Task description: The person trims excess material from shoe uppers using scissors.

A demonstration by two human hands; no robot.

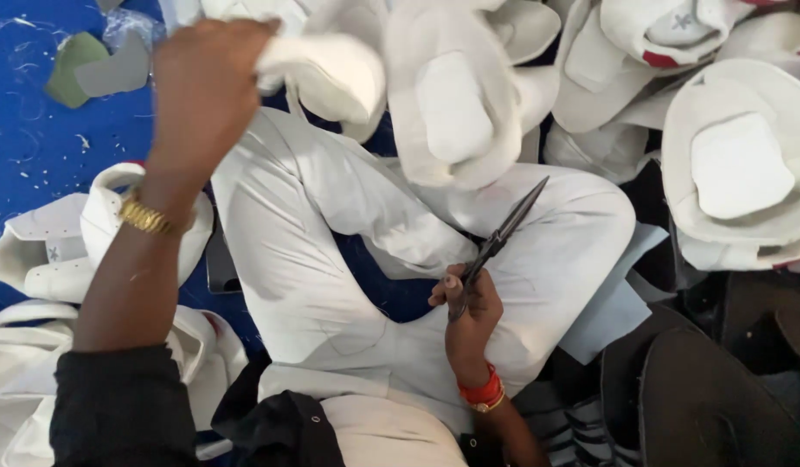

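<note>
Above crossed legs, left hand (205, 82) gripping white padded piece (326, 73), blurred

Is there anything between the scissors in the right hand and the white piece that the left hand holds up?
Nothing visible blocks it. The left hand grips the white piece above the white-trousered legs. The right hand holds the closed scissors lower, over the lap; only the trouser cloth lies under the gap between them.

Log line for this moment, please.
left hand: grips white shoe-upper piece, raised | right hand: holds scissors, shut, on lap
</note>
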